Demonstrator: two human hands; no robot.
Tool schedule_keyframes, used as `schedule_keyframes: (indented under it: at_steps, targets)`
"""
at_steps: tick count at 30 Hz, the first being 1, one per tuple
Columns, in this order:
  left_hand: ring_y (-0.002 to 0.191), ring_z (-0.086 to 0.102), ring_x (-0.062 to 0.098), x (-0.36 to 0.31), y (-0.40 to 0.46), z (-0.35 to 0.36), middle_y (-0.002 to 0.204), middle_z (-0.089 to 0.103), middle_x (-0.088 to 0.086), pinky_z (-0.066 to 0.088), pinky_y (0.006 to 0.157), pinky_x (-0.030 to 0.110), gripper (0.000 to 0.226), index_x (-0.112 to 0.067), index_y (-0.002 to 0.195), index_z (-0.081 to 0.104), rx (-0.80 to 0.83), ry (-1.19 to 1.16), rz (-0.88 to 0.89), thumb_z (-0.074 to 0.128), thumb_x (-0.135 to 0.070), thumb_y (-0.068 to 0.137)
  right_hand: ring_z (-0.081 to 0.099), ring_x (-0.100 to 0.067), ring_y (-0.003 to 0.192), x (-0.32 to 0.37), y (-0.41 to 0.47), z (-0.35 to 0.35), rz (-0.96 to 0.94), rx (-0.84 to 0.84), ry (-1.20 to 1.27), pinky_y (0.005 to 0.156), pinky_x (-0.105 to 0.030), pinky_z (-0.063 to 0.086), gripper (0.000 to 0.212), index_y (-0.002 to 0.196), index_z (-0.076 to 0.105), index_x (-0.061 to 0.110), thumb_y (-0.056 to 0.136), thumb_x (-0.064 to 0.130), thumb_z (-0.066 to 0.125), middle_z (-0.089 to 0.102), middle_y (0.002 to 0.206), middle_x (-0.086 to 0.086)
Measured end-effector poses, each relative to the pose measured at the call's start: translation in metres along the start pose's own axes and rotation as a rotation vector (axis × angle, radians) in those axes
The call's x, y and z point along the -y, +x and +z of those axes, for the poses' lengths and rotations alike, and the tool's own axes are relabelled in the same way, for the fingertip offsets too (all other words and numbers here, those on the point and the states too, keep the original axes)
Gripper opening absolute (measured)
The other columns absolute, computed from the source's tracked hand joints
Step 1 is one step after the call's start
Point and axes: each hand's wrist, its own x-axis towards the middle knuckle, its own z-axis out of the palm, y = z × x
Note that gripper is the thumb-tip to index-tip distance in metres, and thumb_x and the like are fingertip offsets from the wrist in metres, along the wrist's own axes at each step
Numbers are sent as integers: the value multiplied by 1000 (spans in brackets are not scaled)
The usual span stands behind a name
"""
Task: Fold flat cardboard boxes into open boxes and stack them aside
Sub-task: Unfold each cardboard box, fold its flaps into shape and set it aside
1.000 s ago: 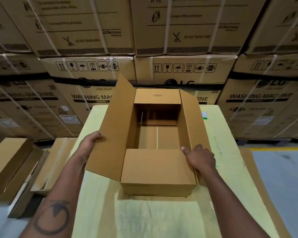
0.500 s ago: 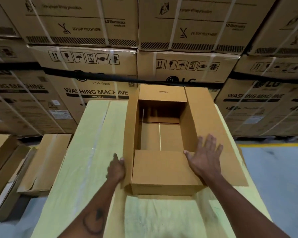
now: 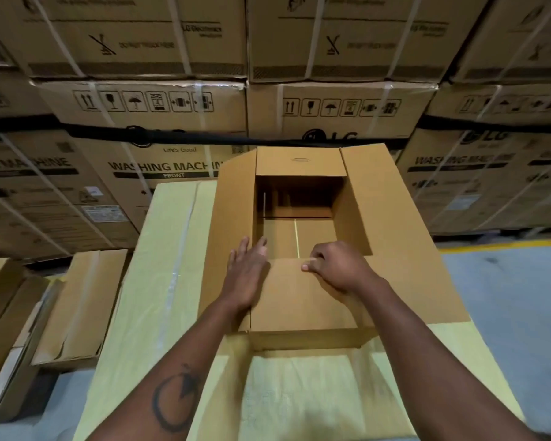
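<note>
Two hands were on the open cardboard box (image 3: pixel 303 300), close together but not touching. My left hand (image 3: pixel 245 275) lay flat with straight fingers on the left flap's inner edge. Just right of it, my right hand (image 3: pixel 337 268) curled over the near flap's edge, gripping it. Under both forearms stretched the yellow-covered table (image 3: pixel 159 281).

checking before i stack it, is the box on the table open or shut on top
Open. All four top flaps of the box are folded outward and its bare inside floor shows. The right hand pinches the near flap's edge.
</note>
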Motion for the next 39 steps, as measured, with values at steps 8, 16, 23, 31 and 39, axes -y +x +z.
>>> schedule_keyframes:
  at_steps: [8,16,23,31,39]
  targets:
    - [153,19,8,6,2,-14,164,28,-22,28,121,28,51,-44,155,40,30,-286,11,25,-59,109,58,-8,80,29,-146,-35,-181,-215,-104,67,-29,47,18,86,63,34,78,31,79,60,100,18]
    - [155,17,2,14,3,-18,160,41,-15,16,128,41,68,-44,130,67,23,-231,95,33,5,98,61,-20,81,-14,-195,99,-109,-35,-207,61,-29,51,58,79,55,28,25,25,78,51,120,2]
    - [158,-6,13,7,28,-55,169,21,-13,15,127,36,60,-36,143,56,373,725,326,52,6,100,43,-16,116,-5,-161,69,-4,-130,98,107,-33,37,45,123,51,33,88,61,56,39,120,9]
    - [121,57,12,-2,13,-26,109,71,-14,27,117,33,20,-33,105,76,298,852,725,74,-26,87,52,-30,124,33,-118,64,-86,-43,28,105,-49,39,61,141,48,17,94,55,55,56,134,-8]
    - [102,53,5,-8,-31,35,105,66,-20,40,84,26,42,-28,119,75,171,533,574,76,-54,85,70,-31,94,-9,-116,58,-78,-70,-221,80,-40,51,28,118,61,17,95,8,50,73,107,-10]
